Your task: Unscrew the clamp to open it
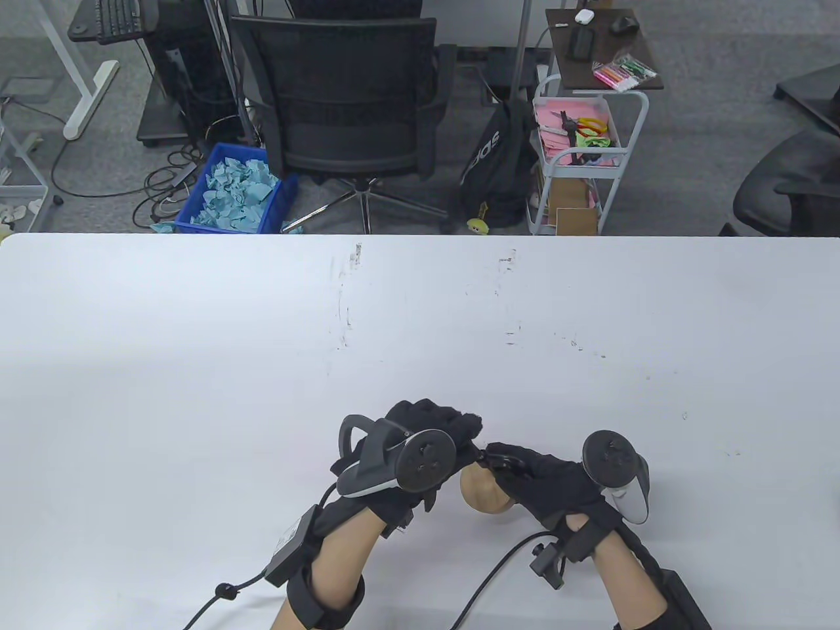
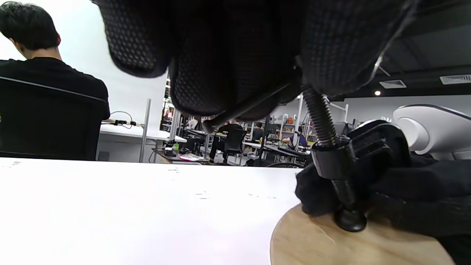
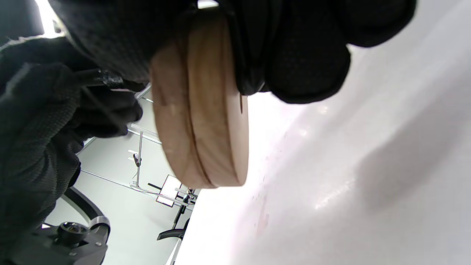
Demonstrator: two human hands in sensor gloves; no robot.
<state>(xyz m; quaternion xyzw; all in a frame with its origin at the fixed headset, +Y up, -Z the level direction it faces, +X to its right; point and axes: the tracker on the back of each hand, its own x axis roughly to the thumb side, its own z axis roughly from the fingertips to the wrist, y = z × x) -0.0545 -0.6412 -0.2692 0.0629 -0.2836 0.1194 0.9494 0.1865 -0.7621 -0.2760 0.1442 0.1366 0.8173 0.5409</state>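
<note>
A small black clamp (image 1: 500, 455) is screwed onto two stacked round wooden discs (image 1: 482, 493), held just above the table near its front edge. In the left wrist view the threaded screw (image 2: 321, 118) runs through the clamp frame (image 2: 371, 145), and its pad (image 2: 350, 219) presses on the wooden disc (image 2: 353, 244). My left hand (image 1: 459, 426) grips the screw's handle bar (image 2: 235, 110) from above. My right hand (image 1: 515, 469) holds the clamp frame and the discs (image 3: 200, 106). Its fingers (image 3: 305, 62) wrap over the discs' edge.
The white table (image 1: 420, 328) stretches wide around the hands. Beyond its far edge stand an office chair (image 1: 341, 105), a blue bin of paper (image 1: 233, 190) and a white cart (image 1: 577, 151).
</note>
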